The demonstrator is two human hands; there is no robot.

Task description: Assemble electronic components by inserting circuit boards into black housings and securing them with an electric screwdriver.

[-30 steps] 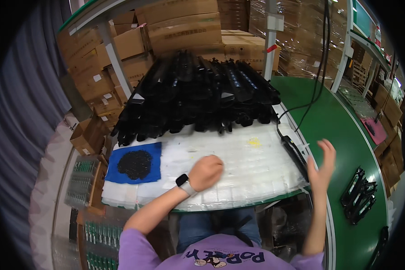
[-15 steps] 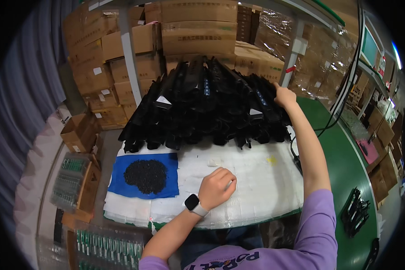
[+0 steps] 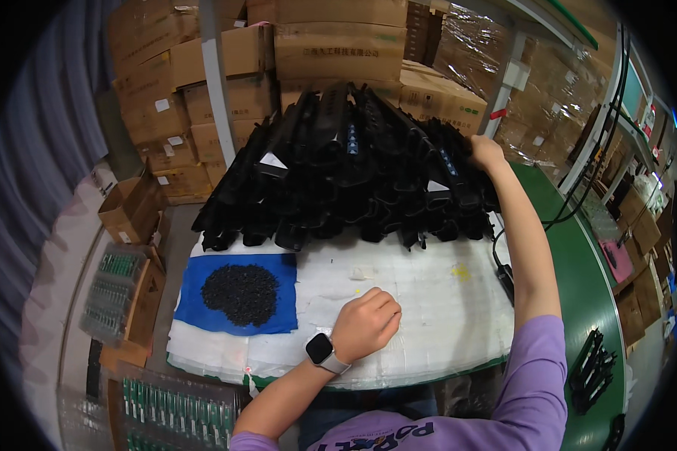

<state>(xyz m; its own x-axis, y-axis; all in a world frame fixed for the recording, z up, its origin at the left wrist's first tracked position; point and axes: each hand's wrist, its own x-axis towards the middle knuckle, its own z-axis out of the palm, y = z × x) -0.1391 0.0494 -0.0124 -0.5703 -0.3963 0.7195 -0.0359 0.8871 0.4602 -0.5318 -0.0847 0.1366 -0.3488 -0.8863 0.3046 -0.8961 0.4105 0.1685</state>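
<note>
My left hand (image 3: 365, 325), with a watch (image 3: 320, 349) on its wrist, rests low over the white padded table top (image 3: 429, 331). Its fingers are curled closed, and whatever they may hold is hidden. On the far side, my right arm reaches out to the right end of a tall pile of long black plastic parts (image 3: 331, 173). There my right hand (image 3: 487, 152) touches or nearly touches the upper parts; its fingertips are out of sight, so its grip cannot be told. Left of my left hand, small black pieces (image 3: 241, 293) lie heaped on a blue cloth (image 3: 192, 304).
Cardboard boxes (image 3: 338, 52) are stacked behind the pile, beyond a metal post (image 3: 217, 90). A black cable (image 3: 500, 263) hangs by the table's right edge. Green circuit boards in clear trays (image 3: 177, 406) stand at lower left. More black parts (image 3: 596, 368) lie on the green surface (image 3: 579, 286) at right.
The whole view has shifted slightly. My right hand stays at the pile's right end, a little farther along. My left hand has turned slightly, its fingers still curled.
</note>
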